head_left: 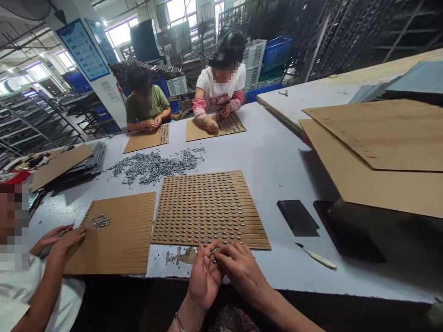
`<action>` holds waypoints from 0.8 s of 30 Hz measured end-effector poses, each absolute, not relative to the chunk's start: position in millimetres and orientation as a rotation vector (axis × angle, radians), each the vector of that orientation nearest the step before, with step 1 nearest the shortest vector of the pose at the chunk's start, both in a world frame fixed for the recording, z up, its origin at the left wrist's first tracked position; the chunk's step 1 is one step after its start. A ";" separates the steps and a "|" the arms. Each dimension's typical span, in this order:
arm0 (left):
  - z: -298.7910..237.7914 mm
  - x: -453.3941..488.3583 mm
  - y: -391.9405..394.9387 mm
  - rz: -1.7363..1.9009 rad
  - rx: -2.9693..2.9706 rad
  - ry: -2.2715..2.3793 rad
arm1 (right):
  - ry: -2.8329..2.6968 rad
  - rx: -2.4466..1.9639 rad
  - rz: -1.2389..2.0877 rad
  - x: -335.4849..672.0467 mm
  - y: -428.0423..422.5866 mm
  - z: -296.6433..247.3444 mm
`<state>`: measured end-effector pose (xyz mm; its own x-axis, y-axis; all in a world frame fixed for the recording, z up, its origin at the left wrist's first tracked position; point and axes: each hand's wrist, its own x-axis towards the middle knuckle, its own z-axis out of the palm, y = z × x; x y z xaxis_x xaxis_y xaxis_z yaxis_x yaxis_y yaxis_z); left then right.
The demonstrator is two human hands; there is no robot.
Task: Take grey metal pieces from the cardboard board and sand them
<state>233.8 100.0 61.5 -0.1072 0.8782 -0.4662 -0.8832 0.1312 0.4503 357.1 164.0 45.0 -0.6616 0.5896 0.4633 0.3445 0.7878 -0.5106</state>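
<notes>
My left hand (204, 281) is held palm up at the table's front edge, its fingers loosely spread and the palm bare where it shows. Over its fingers, my right hand (240, 267) pinches a small shiny metal piece (215, 261), mostly covered by the fingertips. Just beyond both hands lies a ridged brown cardboard sheet (256, 230). Rows of small dark, pointed oval metal pieces (197, 203) sit along its ridges, while the right-hand strip of the sheet is bare. Any pieces tucked between my left fingers are hidden.
A loose pile of metal pieces (155, 166) lies beyond the sheet. At left, a co-worker's hands (69, 237) touch another cardboard sheet (121, 240); two people work opposite. To the right are a knife (316, 257), dark flat pads (297, 216) and overhanging boards (374, 161).
</notes>
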 end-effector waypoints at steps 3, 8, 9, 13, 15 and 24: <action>59.9 238.7 96.7 1.499 0.000 0.825 | -2.348 -0.657 0.532 357.2 160.7 37.4; 59.7 242.8 93.4 1.522 0.092 0.956 | -2.232 -0.695 0.867 362.9 163.3 28.9; 60.9 242.5 92.7 1.521 0.153 1.013 | -2.141 -0.748 1.039 363.8 163.8 30.8; 67.4 236.8 88.0 1.465 0.447 1.327 | -1.662 -0.943 1.746 365.4 167.1 49.8; 69.1 232.2 84.6 1.431 0.524 1.457 | -1.490 -0.951 1.931 365.0 169.0 59.1; 71.6 222.6 78.9 1.291 0.468 1.340 | -1.654 -0.891 1.605 364.7 164.1 51.4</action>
<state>222.6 78.9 71.6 -0.2616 0.8609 -0.4365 -0.4041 0.3130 0.8595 364.7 164.1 51.4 -0.5516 0.8341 -0.0020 0.0268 0.0153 -0.9995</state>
